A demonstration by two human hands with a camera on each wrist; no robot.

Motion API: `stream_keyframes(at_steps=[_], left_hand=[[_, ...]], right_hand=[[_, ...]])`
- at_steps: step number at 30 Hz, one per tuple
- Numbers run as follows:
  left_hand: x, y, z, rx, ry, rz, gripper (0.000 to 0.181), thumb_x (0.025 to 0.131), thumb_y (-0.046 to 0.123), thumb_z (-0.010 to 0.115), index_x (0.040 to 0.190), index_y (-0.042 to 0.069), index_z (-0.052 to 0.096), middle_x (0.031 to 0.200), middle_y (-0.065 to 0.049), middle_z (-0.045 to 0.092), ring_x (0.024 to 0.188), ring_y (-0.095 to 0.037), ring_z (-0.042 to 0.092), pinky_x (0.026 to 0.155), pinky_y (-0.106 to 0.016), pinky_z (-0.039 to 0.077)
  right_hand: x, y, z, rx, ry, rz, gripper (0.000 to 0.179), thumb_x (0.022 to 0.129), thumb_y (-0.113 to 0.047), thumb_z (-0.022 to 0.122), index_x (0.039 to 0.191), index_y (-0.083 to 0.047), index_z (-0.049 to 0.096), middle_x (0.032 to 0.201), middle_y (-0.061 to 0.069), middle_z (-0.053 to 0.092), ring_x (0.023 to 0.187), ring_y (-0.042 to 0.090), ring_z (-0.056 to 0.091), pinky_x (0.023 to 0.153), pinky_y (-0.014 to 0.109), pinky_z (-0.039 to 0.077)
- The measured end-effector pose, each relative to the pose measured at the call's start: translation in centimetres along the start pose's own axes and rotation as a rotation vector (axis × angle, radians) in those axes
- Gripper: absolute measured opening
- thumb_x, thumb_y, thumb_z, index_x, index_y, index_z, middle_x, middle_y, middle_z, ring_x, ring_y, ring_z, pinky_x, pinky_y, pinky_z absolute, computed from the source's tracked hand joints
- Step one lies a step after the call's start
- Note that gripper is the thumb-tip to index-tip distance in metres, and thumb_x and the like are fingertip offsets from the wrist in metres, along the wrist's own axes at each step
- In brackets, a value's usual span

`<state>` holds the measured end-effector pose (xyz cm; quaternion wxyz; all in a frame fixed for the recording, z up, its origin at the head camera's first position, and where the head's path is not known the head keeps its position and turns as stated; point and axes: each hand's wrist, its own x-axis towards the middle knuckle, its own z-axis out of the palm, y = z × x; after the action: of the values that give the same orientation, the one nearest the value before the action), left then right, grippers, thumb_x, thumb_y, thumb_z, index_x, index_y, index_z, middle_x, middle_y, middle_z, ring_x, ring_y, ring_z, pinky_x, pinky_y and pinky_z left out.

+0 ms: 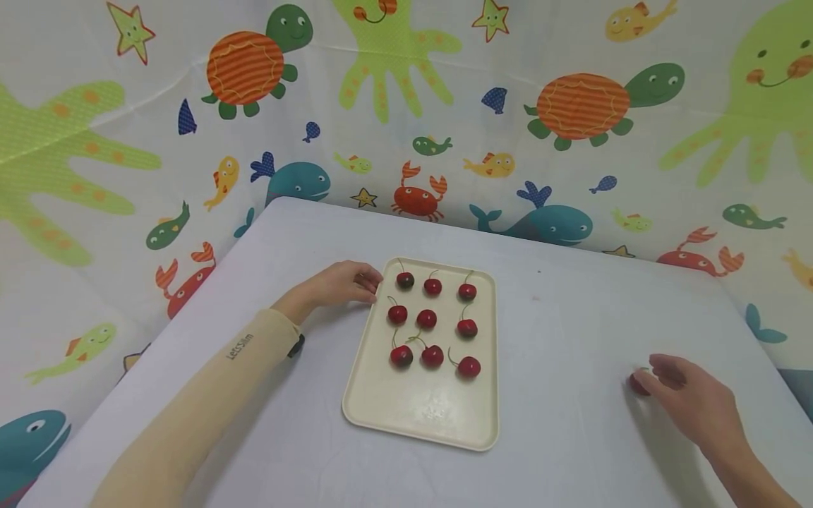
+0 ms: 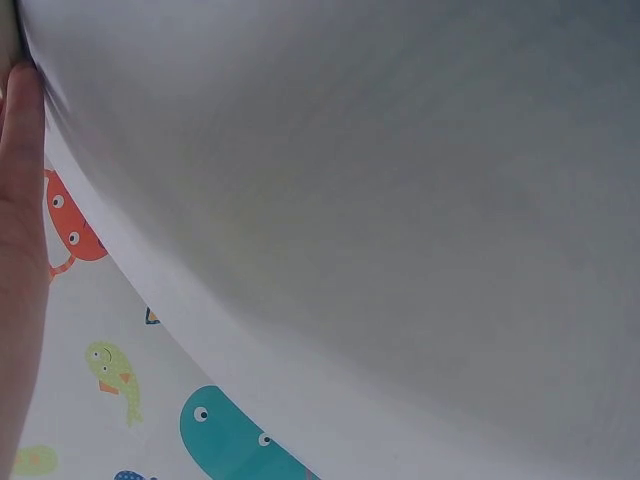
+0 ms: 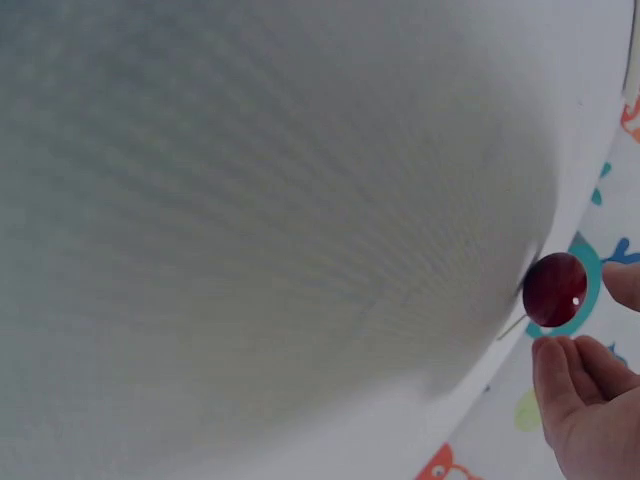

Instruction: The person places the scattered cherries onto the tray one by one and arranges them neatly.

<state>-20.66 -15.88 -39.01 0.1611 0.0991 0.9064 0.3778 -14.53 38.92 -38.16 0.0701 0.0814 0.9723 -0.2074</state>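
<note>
Several dark red cherries (image 1: 427, 319), most with visible green stems, lie in three rows on a cream rectangular tray (image 1: 419, 416). At the tray's upper left edge is my left hand (image 1: 339, 283), its relaxed fingers touching the rim from outside. Only a strip of that hand shows in the left wrist view. Far to the right, a single cherry (image 3: 555, 290) lies on the white table with its thin stem pointing down and left in the right wrist view. My right hand (image 1: 699, 402) is beside this cherry; thumb and fingers are spread apart around it, with a gap showing.
The white table (image 1: 559, 353) reaches back to a curtain (image 1: 406, 141) printed with sea animals, which also runs along the left side. The tray's lower part (image 1: 419, 402) bears no cherries. A tan sleeve (image 1: 209, 395) covers the left forearm.
</note>
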Motion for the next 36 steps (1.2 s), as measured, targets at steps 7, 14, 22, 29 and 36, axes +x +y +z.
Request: stream_keyframes(at_steps=[7, 14, 22, 29, 36], left_hand=[[0.0, 0.0, 0.0, -0.001, 0.0, -0.001, 0.044, 0.089, 0.015, 0.073, 0.129, 0.002, 0.059, 0.114, -0.009, 0.067, 0.108, -0.022, 0.062, 0.099, -0.039, 0.048], [0.1, 0.0, 0.0, 0.004, 0.0, -0.008, 0.044, 0.089, 0.016, 0.073, 0.129, 0.003, 0.059, 0.114, -0.009, 0.067, 0.108, -0.022, 0.061, 0.1, -0.039, 0.047], [0.2, -0.1, 0.0, 0.002, -0.002, -0.016, 0.044, 0.089, 0.018, 0.073, 0.129, 0.004, 0.06, 0.114, -0.007, 0.067, 0.107, -0.022, 0.061, 0.099, -0.039, 0.047], [0.2, 0.0, 0.0, 0.005, 0.001, -0.012, 0.044, 0.089, 0.017, 0.073, 0.129, 0.005, 0.06, 0.114, -0.007, 0.066, 0.107, -0.021, 0.061, 0.099, -0.039, 0.048], [0.3, -0.2, 0.0, 0.0, 0.001, -0.013, 0.045, 0.088, 0.017, 0.074, 0.129, 0.005, 0.06, 0.114, -0.007, 0.066, 0.107, -0.021, 0.061, 0.098, -0.038, 0.048]], right_hand=[[0.1, 0.6, 0.5, -0.021, 0.008, -0.032, 0.075, 0.088, -0.051, 0.067, 0.129, 0.009, 0.05, 0.124, 0.034, 0.055, 0.111, 0.05, 0.05, 0.085, 0.06, 0.047], [0.4, 0.6, 0.8, -0.017, -0.017, 0.007, 0.069, 0.087, -0.041, 0.072, 0.13, 0.009, 0.05, 0.123, 0.034, 0.055, 0.111, 0.049, 0.05, 0.086, 0.059, 0.048], [0.4, 0.5, 1.3, -0.043, -0.029, 0.009, 0.061, 0.088, -0.032, 0.073, 0.128, 0.009, 0.051, 0.122, 0.035, 0.054, 0.11, 0.049, 0.051, 0.087, 0.059, 0.048], [0.4, 0.3, 1.2, -0.041, -0.059, 0.002, 0.063, 0.088, -0.034, 0.073, 0.128, 0.01, 0.05, 0.122, 0.035, 0.054, 0.109, 0.05, 0.05, 0.086, 0.059, 0.049], [-0.3, -0.7, 0.8, -0.026, -0.04, -0.072, 0.066, 0.089, -0.038, 0.071, 0.13, 0.009, 0.051, 0.123, 0.034, 0.054, 0.11, 0.049, 0.051, 0.085, 0.058, 0.051]])
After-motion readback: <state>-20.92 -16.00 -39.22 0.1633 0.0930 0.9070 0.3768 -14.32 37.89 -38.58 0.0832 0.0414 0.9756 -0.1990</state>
